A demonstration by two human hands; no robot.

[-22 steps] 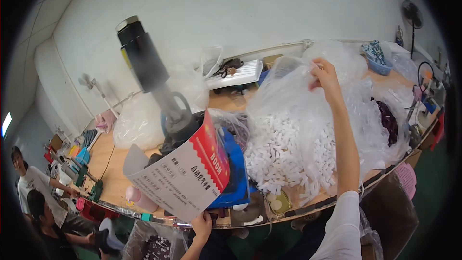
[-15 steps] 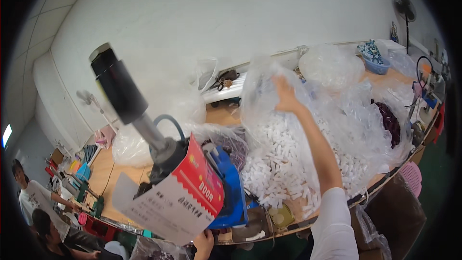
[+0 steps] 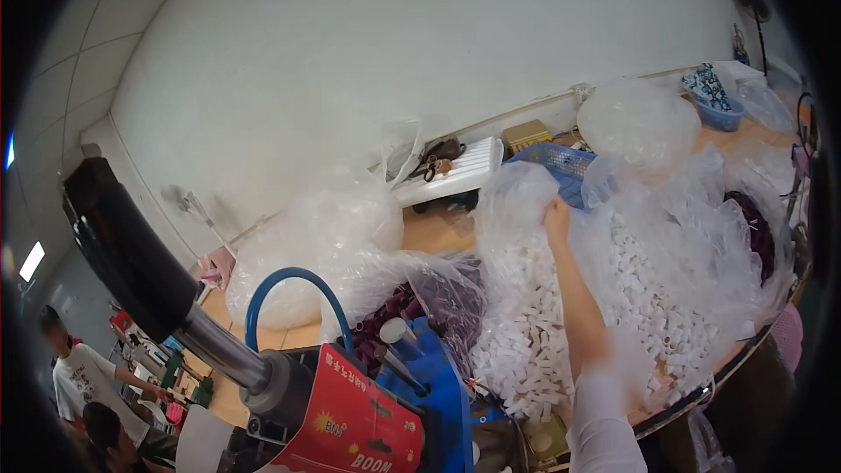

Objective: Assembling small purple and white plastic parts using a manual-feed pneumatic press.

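My right hand [image 3: 556,217] reaches out over the table, its fingers closed on the gathered edge of a clear plastic bag [image 3: 519,197]. Small white tube-like pieces [image 3: 526,315] lie heaped in and around this bag, left of my forearm. More white pieces [image 3: 644,285] are piled under loose plastic on the right of the arm. My left hand is out of the picture. Close in front stands a bench machine with a black cylinder [image 3: 131,254], a blue body [image 3: 438,394] and a red printed card [image 3: 355,416] on it.
Dark purple pieces [image 3: 390,311] lie under plastic behind the machine. A blue basket [image 3: 561,162] and a white ridged tray [image 3: 451,171] sit by the wall. A blue bowl [image 3: 721,116] holds patterned cloth. Two people are at the far left, one in a white shirt [image 3: 88,385].
My right hand, open above the bag before, has come down and closed on its plastic. The bag sits lower, uncovering the blue basket. My left hand has left the view. The view has shifted.
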